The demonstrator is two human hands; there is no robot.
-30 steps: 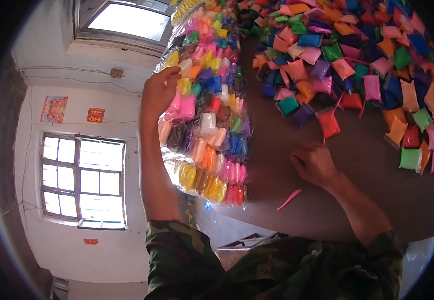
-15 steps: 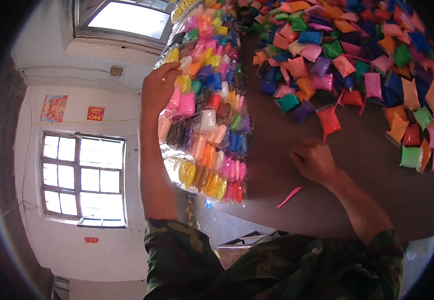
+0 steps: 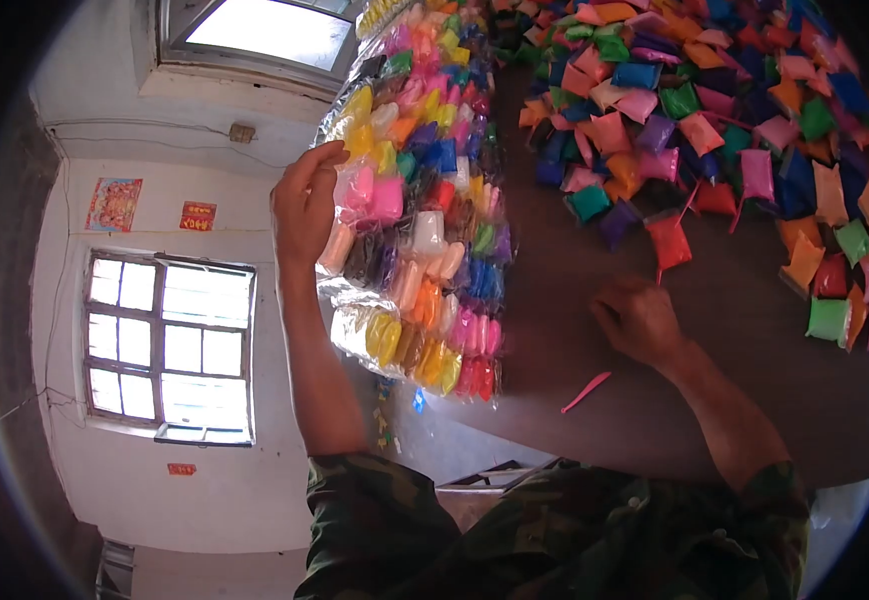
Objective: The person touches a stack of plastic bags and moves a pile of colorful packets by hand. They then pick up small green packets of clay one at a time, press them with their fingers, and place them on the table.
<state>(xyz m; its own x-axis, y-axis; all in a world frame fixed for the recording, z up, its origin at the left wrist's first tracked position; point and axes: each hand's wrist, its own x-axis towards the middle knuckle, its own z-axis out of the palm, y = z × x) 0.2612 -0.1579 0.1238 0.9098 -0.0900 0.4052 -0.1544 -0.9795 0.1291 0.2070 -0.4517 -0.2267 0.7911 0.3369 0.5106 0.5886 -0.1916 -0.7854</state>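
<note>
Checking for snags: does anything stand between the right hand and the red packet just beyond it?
Only a thin reddish stick, jutting from the near end of the red packet toward the right hand; otherwise bare tabletop shows between them.

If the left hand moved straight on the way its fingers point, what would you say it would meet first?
Most likely the yellow packets just past the fingertips of the left hand, though depth is unclear in this one view and they may already touch.

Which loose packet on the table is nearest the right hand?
The red packet directly beyond the right hand; the rest of the pile, other red packets included, lies farther off.
</note>
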